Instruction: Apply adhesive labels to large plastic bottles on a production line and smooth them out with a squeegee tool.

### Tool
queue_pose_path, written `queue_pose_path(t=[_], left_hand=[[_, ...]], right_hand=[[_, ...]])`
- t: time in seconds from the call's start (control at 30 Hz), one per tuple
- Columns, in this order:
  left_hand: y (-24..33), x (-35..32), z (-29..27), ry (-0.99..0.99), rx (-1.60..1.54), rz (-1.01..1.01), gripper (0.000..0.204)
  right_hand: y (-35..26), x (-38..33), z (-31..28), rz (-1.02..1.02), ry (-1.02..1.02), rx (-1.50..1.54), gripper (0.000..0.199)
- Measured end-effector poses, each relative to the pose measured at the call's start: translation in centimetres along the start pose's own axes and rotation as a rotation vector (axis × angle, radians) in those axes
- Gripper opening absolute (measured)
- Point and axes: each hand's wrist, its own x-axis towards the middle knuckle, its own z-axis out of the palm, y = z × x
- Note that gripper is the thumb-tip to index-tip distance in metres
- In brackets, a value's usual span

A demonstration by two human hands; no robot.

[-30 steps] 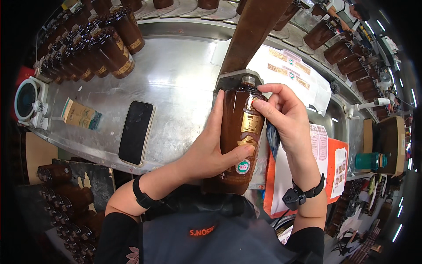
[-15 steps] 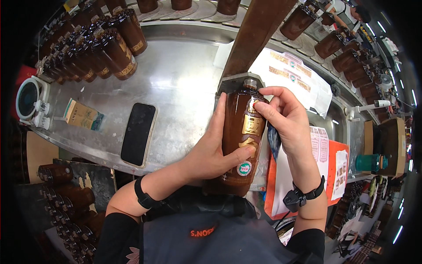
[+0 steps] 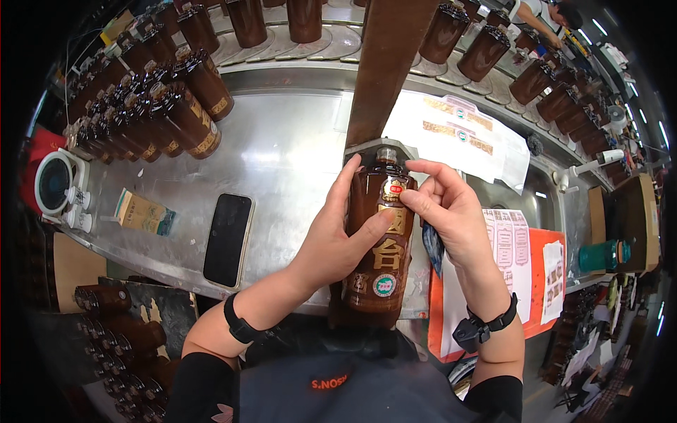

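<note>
A brown glass bottle [image 3: 363, 233] with gold lettering, a small red label and a round green-and-white sticker lies between my hands, its neck pointing away and resting by a dark notched support [image 3: 405, 148]. My left hand [image 3: 337, 236] is wrapped round its left side, thumb across the front. At the shoulder, my right hand [image 3: 451, 215] touches the bottle with thumb and index finger, the thumb beside the red label. A crumpled dark blue cloth [image 3: 432, 250] hangs from under the right hand's curled fingers, which seem to grip it.
Rows of brown bottles [image 3: 190, 116] stand at the far left. A phone [image 3: 229, 240] and a small packet [image 3: 144, 211] lie on the metal table [image 3: 282, 141]. Label sheets [image 3: 462, 134] and an orange board [image 3: 546, 282] lie right. Bottles line a plate conveyor [image 3: 338, 46] behind a brown post [image 3: 388, 63].
My view has shifted, so the table and bottle sit lower in it. The bottle has turned slightly, bringing its lettering and red label more to the front. My right thumb has moved off the label.
</note>
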Motion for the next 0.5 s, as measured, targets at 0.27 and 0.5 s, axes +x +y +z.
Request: queue_pose_path(t=[0.27, 0.5], left_hand=[[0.4, -0.06, 0.55, 0.001, -0.014, 0.021, 0.079], [0.13, -0.06, 0.48, 0.003, 0.026, 0.047, 0.082]], right_hand=[[-0.05, 0.09, -0.02, 0.006, -0.014, -0.031, 0.039], [-0.09, 0.1, -0.09, 0.011, -0.034, -0.023, 0.037]])
